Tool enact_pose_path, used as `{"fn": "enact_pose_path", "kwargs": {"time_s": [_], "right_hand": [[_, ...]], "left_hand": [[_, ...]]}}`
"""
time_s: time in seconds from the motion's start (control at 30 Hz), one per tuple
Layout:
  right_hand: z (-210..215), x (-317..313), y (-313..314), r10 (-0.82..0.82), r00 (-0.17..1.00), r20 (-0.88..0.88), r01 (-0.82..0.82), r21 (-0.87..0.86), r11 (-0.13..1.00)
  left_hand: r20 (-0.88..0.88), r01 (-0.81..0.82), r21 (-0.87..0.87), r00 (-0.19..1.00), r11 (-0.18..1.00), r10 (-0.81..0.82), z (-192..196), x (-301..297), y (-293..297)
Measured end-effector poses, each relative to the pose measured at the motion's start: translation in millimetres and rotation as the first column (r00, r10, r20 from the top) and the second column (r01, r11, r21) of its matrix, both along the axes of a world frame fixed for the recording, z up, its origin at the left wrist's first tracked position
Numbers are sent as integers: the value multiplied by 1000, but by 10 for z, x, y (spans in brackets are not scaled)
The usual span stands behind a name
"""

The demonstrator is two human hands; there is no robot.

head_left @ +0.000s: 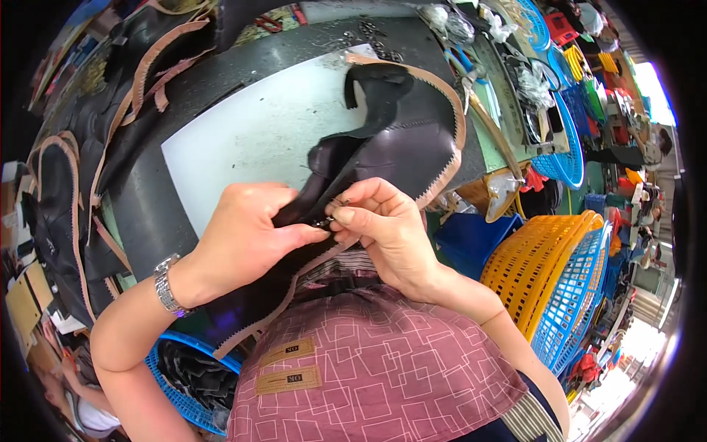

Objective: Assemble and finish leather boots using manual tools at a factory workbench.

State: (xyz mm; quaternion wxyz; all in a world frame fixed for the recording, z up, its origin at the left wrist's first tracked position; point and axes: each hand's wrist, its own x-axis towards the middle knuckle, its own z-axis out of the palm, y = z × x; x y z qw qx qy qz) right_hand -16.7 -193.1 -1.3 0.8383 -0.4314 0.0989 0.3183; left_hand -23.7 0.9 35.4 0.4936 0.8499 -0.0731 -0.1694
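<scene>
A black leather shoe upper (pixel 405 158) with a tan zigzag-cut edge lies over the near right of the work surface and hangs toward my lap. My left hand (pixel 247 236), with a metal watch on its wrist, grips a fold of it between thumb and fingers. Close against that thumb, my right hand (pixel 387 232) is closed in a pinch. At its fingertips is a small dark metal piece (pixel 322 222), perhaps a buckle, touching the leather. Fingers hide most of it. Beneath lies a white board (pixel 236 140).
Small metal parts (pixel 372 40) are heaped at the far edge. More black uppers (pixel 62 221) drape on the left. To the right are a blue bin (pixel 471 239) and a yellow basket (pixel 530 258). A blue basket (pixel 158 368) of black pieces stands lower left, near another person.
</scene>
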Motion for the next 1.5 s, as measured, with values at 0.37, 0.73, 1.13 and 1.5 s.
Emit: {"fn": "enact_pose_path", "kwargs": {"time_s": [0.37,0.73,1.13,1.5], "right_hand": [[55,157,-32,207,928,310,-78,-379,922],[166,286,1,434,779,453,39,-725,688],[96,329,-60,344,890,299,-113,-586,802],[422,845,-52,789,-278,549,368,-698,615]], "left_hand": [[125,49,161,990,986,-70,45,32,-53],[311,8,255,946,967,-90,-8,-1,-120],[-52,-88,-28,995,996,87,-32,33,-82],[32,48,111,998,993,-52,34,165,-2]]}}
